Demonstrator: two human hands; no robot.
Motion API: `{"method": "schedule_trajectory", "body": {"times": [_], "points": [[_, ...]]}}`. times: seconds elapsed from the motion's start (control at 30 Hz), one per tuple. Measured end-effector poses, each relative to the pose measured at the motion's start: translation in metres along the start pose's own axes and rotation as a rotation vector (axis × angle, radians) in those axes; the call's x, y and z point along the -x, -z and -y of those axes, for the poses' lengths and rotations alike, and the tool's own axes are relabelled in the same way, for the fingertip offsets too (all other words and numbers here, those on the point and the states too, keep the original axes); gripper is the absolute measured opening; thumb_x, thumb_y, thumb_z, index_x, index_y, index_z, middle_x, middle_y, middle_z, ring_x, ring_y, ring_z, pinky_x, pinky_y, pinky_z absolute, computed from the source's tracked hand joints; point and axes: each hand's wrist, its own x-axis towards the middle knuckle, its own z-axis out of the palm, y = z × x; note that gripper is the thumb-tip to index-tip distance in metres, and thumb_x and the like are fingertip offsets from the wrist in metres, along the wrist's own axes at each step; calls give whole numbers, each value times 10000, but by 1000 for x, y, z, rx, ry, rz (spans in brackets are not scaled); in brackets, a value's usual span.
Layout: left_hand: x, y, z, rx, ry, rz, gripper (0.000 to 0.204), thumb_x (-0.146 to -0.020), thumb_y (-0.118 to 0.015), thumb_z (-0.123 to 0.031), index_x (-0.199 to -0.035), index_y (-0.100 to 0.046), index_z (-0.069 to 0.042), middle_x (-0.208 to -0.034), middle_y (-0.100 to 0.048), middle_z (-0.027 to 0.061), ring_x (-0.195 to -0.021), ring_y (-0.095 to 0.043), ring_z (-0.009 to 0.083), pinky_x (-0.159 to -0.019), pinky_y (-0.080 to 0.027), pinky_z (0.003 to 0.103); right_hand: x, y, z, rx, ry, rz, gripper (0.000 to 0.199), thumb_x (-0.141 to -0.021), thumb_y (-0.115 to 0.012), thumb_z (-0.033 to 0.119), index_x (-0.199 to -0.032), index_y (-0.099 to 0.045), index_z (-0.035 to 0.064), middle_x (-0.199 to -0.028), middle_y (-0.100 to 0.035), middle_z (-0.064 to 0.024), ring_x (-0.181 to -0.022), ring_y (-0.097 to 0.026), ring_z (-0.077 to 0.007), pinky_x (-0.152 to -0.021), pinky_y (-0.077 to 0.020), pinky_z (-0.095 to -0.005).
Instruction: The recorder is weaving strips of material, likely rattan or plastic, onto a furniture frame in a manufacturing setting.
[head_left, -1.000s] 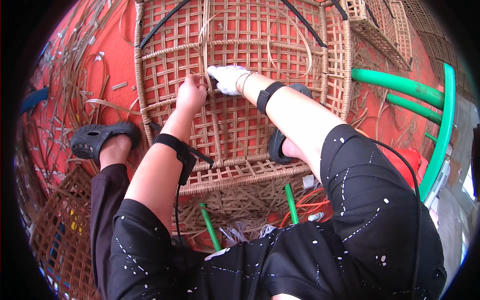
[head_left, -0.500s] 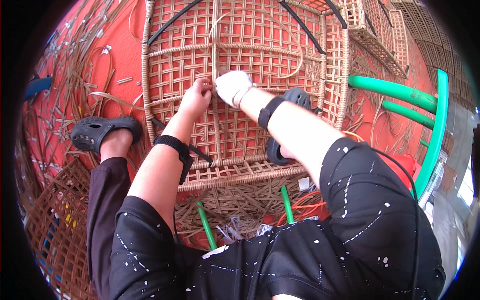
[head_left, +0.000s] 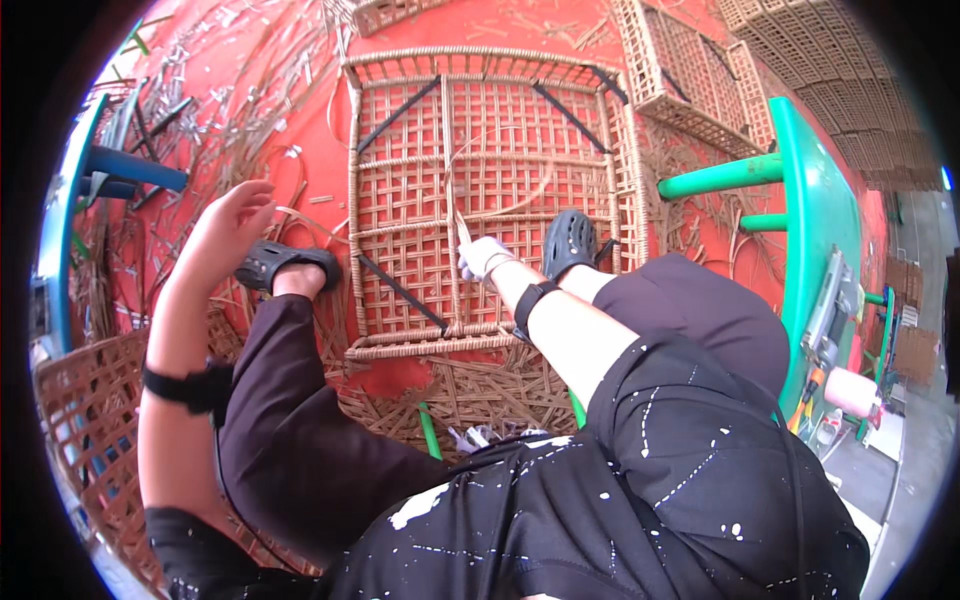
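Observation:
A rectangular woven rattan-look panel (head_left: 400,185) with a wrapped rim and black corner braces lies on the red floor between my feet. My right hand (head_left: 483,258), in a white glove, is closed at the panel's middle bar, gripping a flat tan weaving strip (head_left: 461,226). Part of a loose strip loops across the weave beyond that hand. My bare left hand (head_left: 236,218) is raised off to the left of the panel, above my left shoe. Its fingers are loosely bent and apart, with nothing visible in them.
Right of the panel stands a green stool (head_left: 787,220) with tools beside it; a blue stool (head_left: 75,210) stands at the left. Another woven piece (head_left: 110,400) leans at lower left. More woven frames (head_left: 690,75) lie at far right. Strip scraps (head_left: 510,390) litter the floor.
My left hand has left the panel's middle and swung out to the left. The right hand stays at the middle bar. The view has shifted, showing the panel's far edge and more of both stools.

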Motion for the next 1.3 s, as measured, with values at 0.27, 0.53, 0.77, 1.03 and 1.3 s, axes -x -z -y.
{"method": "schedule_trajectory", "body": {"times": [0.27,0.53,0.77,1.03,1.3], "points": [[206,-22,-106,-323,-310,-54,338,-795,-643,-143,-1109,-577,-34,-1005,-632,160,-929,-612,315,-803,-491,361,218,-19,30,-60,294,244,303,-900,-495,254,-728,-602,28,-604,-599,-60,-418,-479,-104,-376,-337,-238],[228,-128,-163,-99,-254,179,577,-813,-615,-200,-1343,-393,-147,-1119,-594,151,-951,-607,337,-784,-501,406,407,35,-26,-1,489,620,352,-910,-506,364,-710,-579,84,-556,-550,-12,-425,-431,-62,-396,-274,-212],[220,-139,-210,-529,-400,105,322,-874,-520,-259,-1175,-561,-152,-953,-608,103,-877,-615,302,-729,-498,412,500,72,-40,377,776,818,312,-946,-495,260,-802,-609,8,-678,-592,-23,-589,-547,-91,-590,-467,-244],[187,-54,-106,-718,-480,-361,241,-879,-517,-235,-1012,-680,-119,-1088,-651,39,-1020,-599,200,-898,-428,333,490,151,-50,596,1393,132,298,-872,-550,342,-932,-636,63,-860,-633,-101,-822,-616,-237,-761,-490,-346],[183,-69,6,-64,-17,-503,312,-950,-473,-305,-999,-676,-73,-960,-662,149,-905,-623,263,-835,-458,352,311,298,-97,13,1059,-335,488,-919,-475,472,-1189,-582,80,-1163,-607,-73,-1116,-540,-183,-968,-396,-311]]}}
